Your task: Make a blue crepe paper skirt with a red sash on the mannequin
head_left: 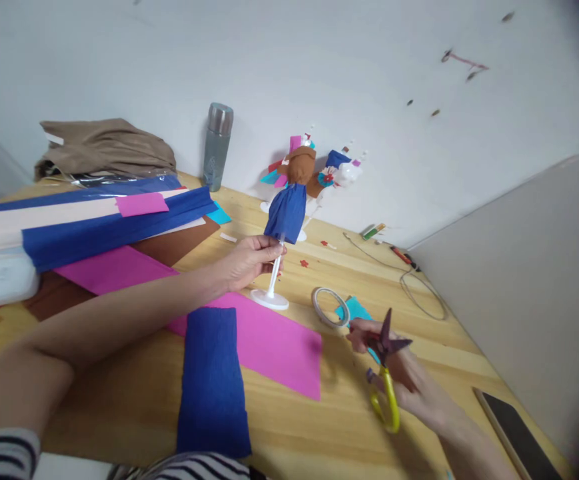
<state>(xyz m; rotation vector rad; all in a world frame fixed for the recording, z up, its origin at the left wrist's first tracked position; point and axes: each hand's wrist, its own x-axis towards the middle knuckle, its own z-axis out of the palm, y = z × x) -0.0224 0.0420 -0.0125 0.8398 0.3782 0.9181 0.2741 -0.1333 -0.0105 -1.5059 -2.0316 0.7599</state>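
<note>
My left hand (250, 260) is closed around the white post of a small paper doll (289, 200) with a brown head and a blue crepe skirt. The doll stands on a round white base (270, 299) on the wooden table (134, 400). My right hand (402, 373) grips yellow-handled scissors (386, 377) with dark blades pointing up, low at the right. A roll of tape (328, 305) and a teal paper scrap (354, 308) lie just left of that hand.
A blue crepe strip (212, 380) lies over a pink sheet (274, 343) near me. Rolls of blue, white and pink paper (94, 223) sit at the left. A grey flask (217, 145), more dolls (342, 172), a wire (422, 293) and a phone (516, 433) are around.
</note>
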